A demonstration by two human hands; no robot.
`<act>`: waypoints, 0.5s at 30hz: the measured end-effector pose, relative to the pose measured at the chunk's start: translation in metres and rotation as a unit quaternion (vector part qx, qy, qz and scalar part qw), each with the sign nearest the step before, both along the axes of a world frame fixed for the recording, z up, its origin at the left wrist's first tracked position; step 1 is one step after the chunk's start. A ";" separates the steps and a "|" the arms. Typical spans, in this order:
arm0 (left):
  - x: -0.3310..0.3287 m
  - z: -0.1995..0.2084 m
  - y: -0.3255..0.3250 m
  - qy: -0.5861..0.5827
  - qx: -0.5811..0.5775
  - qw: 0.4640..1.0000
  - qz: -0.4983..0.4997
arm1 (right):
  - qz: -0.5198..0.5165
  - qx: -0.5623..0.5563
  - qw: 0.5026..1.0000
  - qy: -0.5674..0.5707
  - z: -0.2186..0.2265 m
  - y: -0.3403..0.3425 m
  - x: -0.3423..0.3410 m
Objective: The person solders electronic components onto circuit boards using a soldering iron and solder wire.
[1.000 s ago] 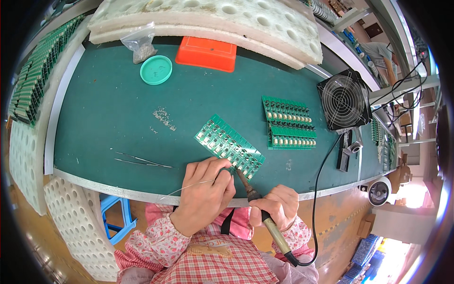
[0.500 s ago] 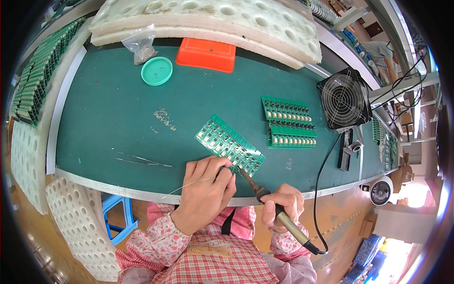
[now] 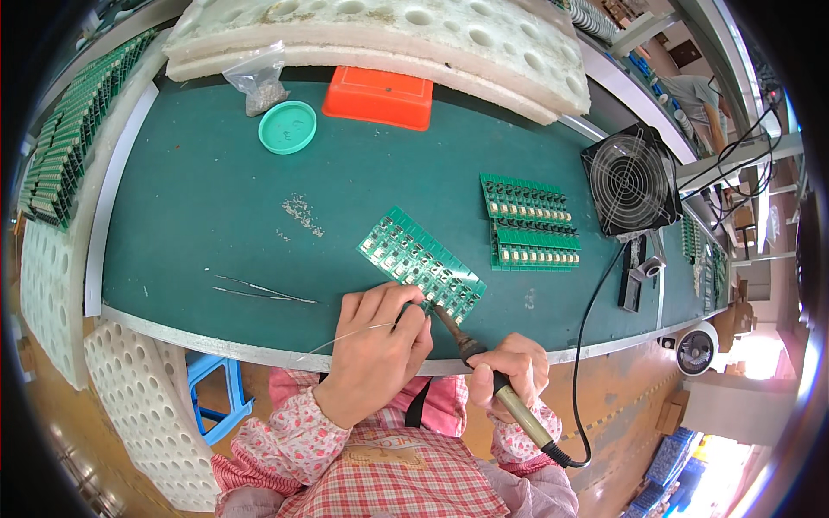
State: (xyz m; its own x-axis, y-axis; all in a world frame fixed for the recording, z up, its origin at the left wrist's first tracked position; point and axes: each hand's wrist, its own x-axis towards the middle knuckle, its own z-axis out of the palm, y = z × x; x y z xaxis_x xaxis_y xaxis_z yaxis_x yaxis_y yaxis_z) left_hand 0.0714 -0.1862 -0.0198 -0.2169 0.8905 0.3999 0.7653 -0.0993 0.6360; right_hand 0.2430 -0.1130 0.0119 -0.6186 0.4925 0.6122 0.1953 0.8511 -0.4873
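A green circuit board panel (image 3: 414,259) with rows of white and black parts lies slantwise on the mat in front of me. My left hand (image 3: 377,341) is closed at its near edge, pinching a thin solder wire (image 3: 345,335) whose free end trails off to the left. My right hand (image 3: 515,371) grips a soldering iron (image 3: 528,420) by its handle. The iron's tip meets the panel close to my left fingertips, which partly hide the spot. Left of my hands lies a pair of metal tweezers (image 3: 263,292).
More board panels (image 3: 531,223) lie to the right, beside a black fan (image 3: 630,180) and a soldering iron stand (image 3: 639,272). Farther back are a red tray (image 3: 378,99), a green lid (image 3: 287,128) and a plastic bag (image 3: 257,85). Small pale bits (image 3: 301,214) lie scattered on the mat.
My right hand and the iron's handle have shifted slightly left. The iron's tip stays at the panel, and my left hand keeps its place.
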 end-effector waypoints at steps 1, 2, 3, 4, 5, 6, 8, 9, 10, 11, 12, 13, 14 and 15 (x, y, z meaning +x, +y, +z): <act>0.000 0.000 0.000 0.000 0.000 1.000 -0.001 | -0.001 0.000 1.000 0.000 0.000 -0.001 0.000; 0.000 0.000 0.000 -0.003 0.003 1.000 -0.003 | -0.022 -0.016 0.999 0.017 -0.001 -0.004 0.000; -0.001 0.000 -0.001 -0.005 0.006 1.000 -0.004 | -0.041 -0.033 0.998 0.035 -0.002 -0.006 0.001; -0.002 0.000 -0.002 -0.005 0.007 1.000 -0.003 | -0.041 -0.032 0.998 0.036 -0.003 -0.007 0.002; -0.002 -0.001 -0.002 -0.008 0.008 1.000 -0.005 | -0.050 -0.046 0.996 0.056 -0.004 -0.007 0.004; -0.002 -0.001 -0.003 -0.011 0.009 1.000 -0.009 | -0.060 -0.059 0.994 0.075 -0.005 -0.008 0.007; -0.003 0.000 -0.004 -0.015 0.010 1.000 -0.014 | -0.074 -0.079 0.992 0.069 -0.006 -0.010 0.012; -0.003 0.000 -0.004 -0.018 0.010 1.000 -0.018 | -0.086 -0.100 0.989 0.063 -0.007 -0.011 0.015; -0.003 0.001 -0.004 -0.017 0.011 1.000 -0.019 | -0.087 -0.099 0.989 0.064 -0.007 -0.012 0.016; -0.002 0.003 -0.003 -0.011 0.018 1.000 -0.008 | -0.098 -0.101 0.988 0.058 -0.008 -0.013 0.018; -0.002 0.005 -0.002 -0.005 0.025 1.000 0.003 | -0.109 -0.103 0.987 0.053 -0.008 -0.014 0.020; -0.003 0.005 -0.001 -0.004 0.026 1.000 0.003 | -0.109 -0.102 0.987 0.054 -0.008 -0.015 0.022; -0.004 0.004 0.001 -0.005 0.019 1.000 -0.008 | -0.122 -0.118 0.983 0.065 -0.009 -0.016 0.024; -0.006 0.004 0.001 -0.005 0.012 1.000 -0.017 | -0.134 -0.134 0.979 0.077 -0.010 -0.016 0.026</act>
State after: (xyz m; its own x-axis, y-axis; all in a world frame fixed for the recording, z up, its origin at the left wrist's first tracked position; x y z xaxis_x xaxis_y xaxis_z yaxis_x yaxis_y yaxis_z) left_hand 0.0655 -0.1851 -0.0158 -0.1905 0.8874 0.4198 0.7542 -0.1414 0.6413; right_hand 0.2688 -0.1294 0.0023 -0.3560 0.7796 0.5153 0.3007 0.6177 -0.7267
